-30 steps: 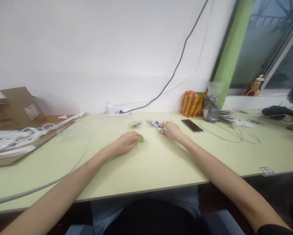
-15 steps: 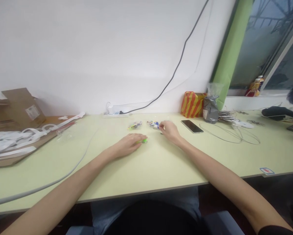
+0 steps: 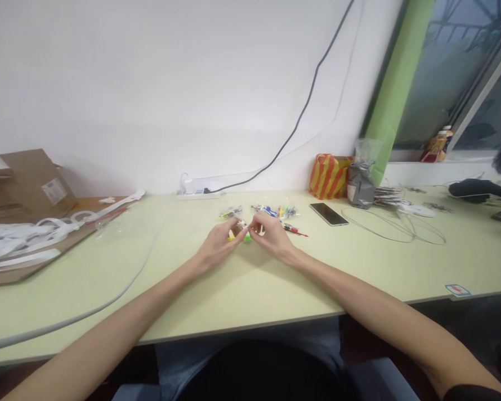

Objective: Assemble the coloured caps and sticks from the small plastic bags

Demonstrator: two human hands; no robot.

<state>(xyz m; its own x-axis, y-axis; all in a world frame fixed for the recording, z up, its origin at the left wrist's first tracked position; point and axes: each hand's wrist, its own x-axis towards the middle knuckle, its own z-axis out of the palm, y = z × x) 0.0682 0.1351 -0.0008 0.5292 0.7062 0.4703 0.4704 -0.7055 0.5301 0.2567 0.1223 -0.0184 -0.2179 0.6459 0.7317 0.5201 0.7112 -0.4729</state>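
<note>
My left hand [image 3: 217,243] and my right hand [image 3: 272,236] come together over the table, fingertips almost touching. Between them shows a small white piece [image 3: 242,224], pinched by the left thumb and fingers. The right thumb and forefinger are closed at its edge; what they hold is too small to make out. Just below the fingertips lie a bright green piece [image 3: 247,238] and a yellow bit [image 3: 230,238], partly covered by the left hand. Behind the hands are small piles of colourful plastic parts [image 3: 230,212], some blue and white [image 3: 270,210]. A red and black part [image 3: 294,229] lies beside the right hand.
A phone [image 3: 329,214] lies to the right, near a looped thin wire [image 3: 400,236]. Farther back stand a red-and-yellow striped bag [image 3: 327,177] and a grey bag [image 3: 360,186]. At left are a cardboard box [image 3: 41,184] and white straps [image 3: 33,239]. A grey cable [image 3: 108,303] crosses the table.
My right hand has moved left and toward me from the parts pile to meet the left hand. The left fingers have lifted and curled around a white piece. The red part is now uncovered.
</note>
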